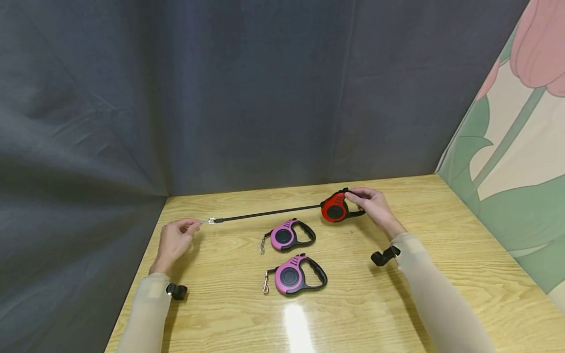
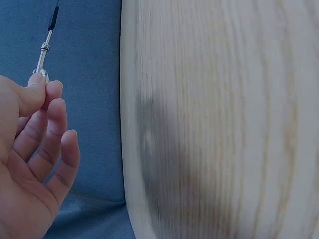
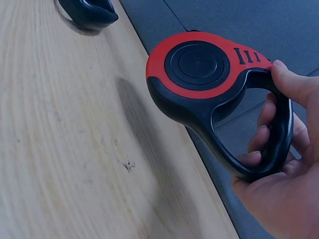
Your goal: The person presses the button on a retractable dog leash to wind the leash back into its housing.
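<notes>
A red and black retractable dog leash point(image 1: 334, 208) is held by its loop handle in my right hand point(image 1: 368, 202). In the right wrist view the fingers curl through the black handle point(image 3: 285, 132) and the thumb lies at its top. From the casing, a black cord point(image 1: 269, 213) runs out taut to the left. My left hand point(image 1: 175, 240) pinches the silver clip point(image 1: 211, 221) at the cord's end between thumb and forefinger; the left wrist view shows its other fingers loosely bent. Both hands are raised above the table.
Two pink and black retractable leashes lie on the wooden table point(image 1: 220, 304): one pink leash point(image 1: 283, 236) just below the cord, another pink leash point(image 1: 290, 277) nearer. Their clips point left. A dark curtain point(image 1: 265, 98) hangs behind; a flowered panel point(image 1: 521, 186) stands at the right.
</notes>
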### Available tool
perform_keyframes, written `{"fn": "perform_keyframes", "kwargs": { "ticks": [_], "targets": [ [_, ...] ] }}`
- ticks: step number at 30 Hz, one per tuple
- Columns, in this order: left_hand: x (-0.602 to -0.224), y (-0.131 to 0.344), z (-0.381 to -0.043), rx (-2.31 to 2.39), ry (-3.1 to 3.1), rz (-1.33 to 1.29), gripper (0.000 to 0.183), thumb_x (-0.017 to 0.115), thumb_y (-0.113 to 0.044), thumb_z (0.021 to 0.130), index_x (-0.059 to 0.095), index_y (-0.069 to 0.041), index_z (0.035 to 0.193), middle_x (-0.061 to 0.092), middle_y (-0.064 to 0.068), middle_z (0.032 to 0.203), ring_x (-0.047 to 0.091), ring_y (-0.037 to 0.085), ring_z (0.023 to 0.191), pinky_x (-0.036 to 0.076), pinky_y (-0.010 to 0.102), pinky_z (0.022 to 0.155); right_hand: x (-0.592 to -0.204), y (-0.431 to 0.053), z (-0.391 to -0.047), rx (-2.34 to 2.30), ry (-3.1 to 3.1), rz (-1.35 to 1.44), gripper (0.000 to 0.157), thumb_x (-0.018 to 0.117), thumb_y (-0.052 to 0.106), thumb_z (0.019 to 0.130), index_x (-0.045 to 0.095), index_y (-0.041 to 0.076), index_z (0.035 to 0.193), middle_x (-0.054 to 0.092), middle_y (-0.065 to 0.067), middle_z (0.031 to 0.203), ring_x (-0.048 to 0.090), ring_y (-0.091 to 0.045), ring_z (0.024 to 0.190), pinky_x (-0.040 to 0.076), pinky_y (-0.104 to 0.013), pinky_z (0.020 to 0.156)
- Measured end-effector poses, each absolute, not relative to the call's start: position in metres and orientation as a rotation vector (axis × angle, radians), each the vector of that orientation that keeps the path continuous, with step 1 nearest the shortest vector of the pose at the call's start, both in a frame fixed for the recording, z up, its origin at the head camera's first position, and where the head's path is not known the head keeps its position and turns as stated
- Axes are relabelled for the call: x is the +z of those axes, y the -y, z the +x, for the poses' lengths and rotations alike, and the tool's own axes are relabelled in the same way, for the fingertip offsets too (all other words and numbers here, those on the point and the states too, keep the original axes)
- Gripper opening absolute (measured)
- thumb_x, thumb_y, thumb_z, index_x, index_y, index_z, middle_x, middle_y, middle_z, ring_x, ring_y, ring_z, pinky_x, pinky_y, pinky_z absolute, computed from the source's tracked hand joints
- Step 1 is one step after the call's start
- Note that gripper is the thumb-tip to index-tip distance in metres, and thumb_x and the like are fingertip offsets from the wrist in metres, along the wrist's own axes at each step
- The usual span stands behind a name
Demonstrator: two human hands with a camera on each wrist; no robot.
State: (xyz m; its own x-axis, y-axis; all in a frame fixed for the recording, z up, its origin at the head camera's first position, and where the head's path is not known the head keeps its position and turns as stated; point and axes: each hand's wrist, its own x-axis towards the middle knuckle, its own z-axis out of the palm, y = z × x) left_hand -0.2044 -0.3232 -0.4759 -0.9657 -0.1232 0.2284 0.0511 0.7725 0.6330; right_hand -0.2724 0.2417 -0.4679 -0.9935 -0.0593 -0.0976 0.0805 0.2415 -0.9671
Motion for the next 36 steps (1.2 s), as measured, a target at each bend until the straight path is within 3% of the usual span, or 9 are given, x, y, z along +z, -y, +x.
{"fn": "perform_keyframes", "kwargs": {
  "ticks": [17, 36],
  "targets": [
    [-0.479, 0.318, -0.2, -1.022, 2.701, 0.049, 0.018, 0.073, -0.019, 0.103, 0.082, -0.005, 0.109, 0.082, 0.013, 0.093, 0.064, 0.012, 0.073, 0.048, 0.023, 0.064, -0.472, -0.235, -0.275, -1.86, -2.377, 0.016, 0.063, 0.074, 0.042, 0.101, 0.06, 0.002, 0.147, 0.065, 0.02, 0.111, 0.061, -0.011, 0.092, 0.051, -0.025, 0.082],
    [-0.48, 0.312, -0.203, -1.058, 2.698, 0.025, 0.018, 0.074, -0.019, 0.103, 0.082, -0.005, 0.109, 0.081, 0.012, 0.093, 0.063, 0.013, 0.073, 0.048, 0.023, 0.065, -0.47, -0.228, -0.273, -1.865, -2.379, -0.015, 0.064, 0.075, 0.043, 0.1, 0.06, 0.001, 0.147, 0.066, 0.02, 0.11, 0.063, -0.015, 0.098, 0.053, -0.028, 0.085]
  ]
}}
